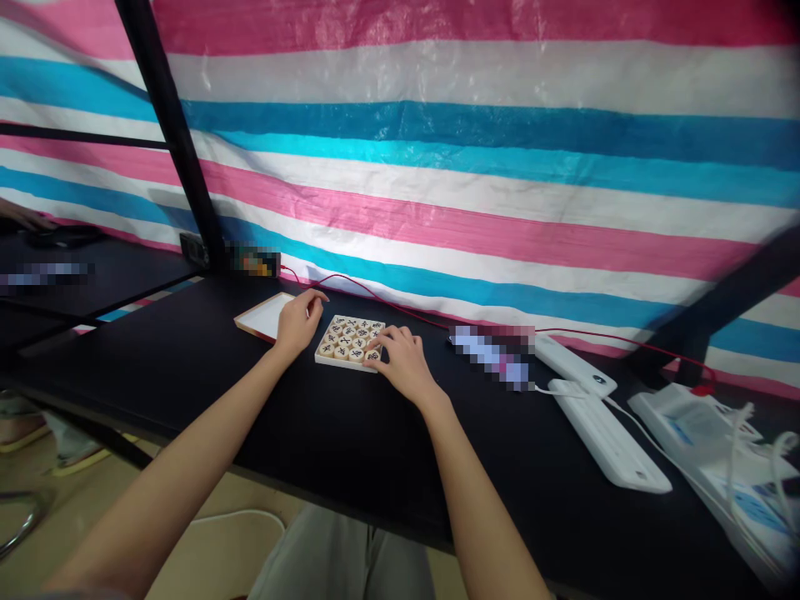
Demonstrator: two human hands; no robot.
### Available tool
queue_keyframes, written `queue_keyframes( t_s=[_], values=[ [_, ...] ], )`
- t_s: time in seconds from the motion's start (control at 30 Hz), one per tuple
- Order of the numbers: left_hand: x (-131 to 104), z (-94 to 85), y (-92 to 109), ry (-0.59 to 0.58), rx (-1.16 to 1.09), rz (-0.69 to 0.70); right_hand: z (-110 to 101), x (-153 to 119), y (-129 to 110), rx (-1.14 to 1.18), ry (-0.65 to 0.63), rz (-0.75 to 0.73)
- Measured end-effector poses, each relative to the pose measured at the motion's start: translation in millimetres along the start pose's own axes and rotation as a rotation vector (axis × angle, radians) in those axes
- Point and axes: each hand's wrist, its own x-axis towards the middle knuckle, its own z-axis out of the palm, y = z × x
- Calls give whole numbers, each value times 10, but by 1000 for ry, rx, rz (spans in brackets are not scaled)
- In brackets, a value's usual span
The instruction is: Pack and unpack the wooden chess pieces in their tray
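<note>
A shallow white box (pixel 337 362) stands on the black table, filled with rows of round wooden Chinese chess pieces (pixel 345 341) bearing dark characters. My right hand (pixel 403 358) reaches over the box's right side, thumb and index finger around the chess piece (pixel 372 356) at the near right corner. Its other fingers arch over the right edge and hide part of that column. To the left of the box, my left hand (pixel 300 321) hovers with loosely bent fingers apart and nothing in them. Behind that hand lies the box lid (pixel 262 317), white inside, partly covered by the hand.
Right of the box lie a blurred-out phone-like object (pixel 491 358), two white power banks (pixel 612 442) and a white power strip (pixel 693 433) with cables. A red cable (pixel 400 310) runs along the back by the striped sheet (pixel 437 208). Another person's hand (pixel 22 217) shows far left.
</note>
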Motion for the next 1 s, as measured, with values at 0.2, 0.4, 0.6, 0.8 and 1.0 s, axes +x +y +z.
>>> queue_keyframes(
  t_s=[0.2,0.4,0.6,0.8,1.0],
  values=[
    [-7,14,-15,-25,13,0,-23,1,7,47,8,-15],
    [-12,25,-43,-53,23,3,-54,36,48,287,87,26],
    [-9,35,-51,-101,29,11,-47,51,286,525,251,365],
    [-10,38,-32,-164,44,6,54,-5,433,578,-43,518],
    [-9,38,-31,-203,54,4,100,32,406,324,176,461]
  ],
)
